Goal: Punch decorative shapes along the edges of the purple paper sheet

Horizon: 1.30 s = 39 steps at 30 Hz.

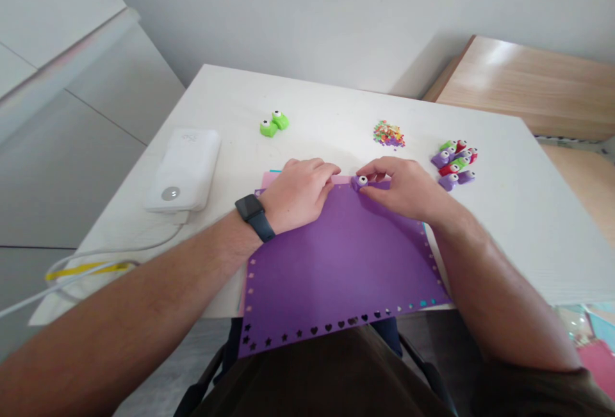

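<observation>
A purple sheet of paper (336, 263) lies in front of me, with small star and heart holes along its near and side edges. At its far edge sits a small purple craft punch (358, 182) with a white button. My right hand (401, 186) is closed around this punch, thumb on the near side and fingers on the far side. My left hand (300, 193), with a dark watch on the wrist, bends over the far edge of the sheet left of the punch and grips it there; its fingertips are partly hidden.
Beneath the purple sheet, pink paper (342, 179) shows. Two green punches (273, 123) stand at the back left. A pile of coloured paper bits (388, 134) lies farther back, and several punches (454, 164) cluster at right. A white power bank (185, 167) with cables rests at left.
</observation>
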{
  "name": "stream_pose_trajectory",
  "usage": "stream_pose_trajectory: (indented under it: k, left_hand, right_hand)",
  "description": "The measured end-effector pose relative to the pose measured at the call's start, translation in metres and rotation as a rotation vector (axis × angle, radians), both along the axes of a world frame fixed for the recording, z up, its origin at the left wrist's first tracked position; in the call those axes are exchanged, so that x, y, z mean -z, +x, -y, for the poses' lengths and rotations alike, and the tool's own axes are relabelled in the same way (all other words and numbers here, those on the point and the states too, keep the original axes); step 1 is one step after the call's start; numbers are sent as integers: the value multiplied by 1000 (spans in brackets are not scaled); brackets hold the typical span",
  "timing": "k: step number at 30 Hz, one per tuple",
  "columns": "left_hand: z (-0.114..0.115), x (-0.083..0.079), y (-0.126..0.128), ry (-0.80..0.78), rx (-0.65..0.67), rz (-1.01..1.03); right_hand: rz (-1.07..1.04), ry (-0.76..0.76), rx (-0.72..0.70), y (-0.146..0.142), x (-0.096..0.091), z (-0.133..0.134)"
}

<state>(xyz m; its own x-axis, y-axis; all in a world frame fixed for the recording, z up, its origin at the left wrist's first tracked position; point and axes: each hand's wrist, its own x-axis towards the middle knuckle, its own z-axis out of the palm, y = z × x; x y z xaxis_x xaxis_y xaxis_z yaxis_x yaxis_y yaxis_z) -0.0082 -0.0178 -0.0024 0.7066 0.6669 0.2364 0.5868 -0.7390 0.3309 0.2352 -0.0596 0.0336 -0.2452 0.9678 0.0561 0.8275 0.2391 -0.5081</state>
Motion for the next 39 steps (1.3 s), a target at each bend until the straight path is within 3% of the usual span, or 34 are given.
stream_pose_trajectory:
  k: [39]
  left_hand:
    - [2,1,1,-18,9,17]
  right_hand:
    - [-39,20,-52,-9,-2,4]
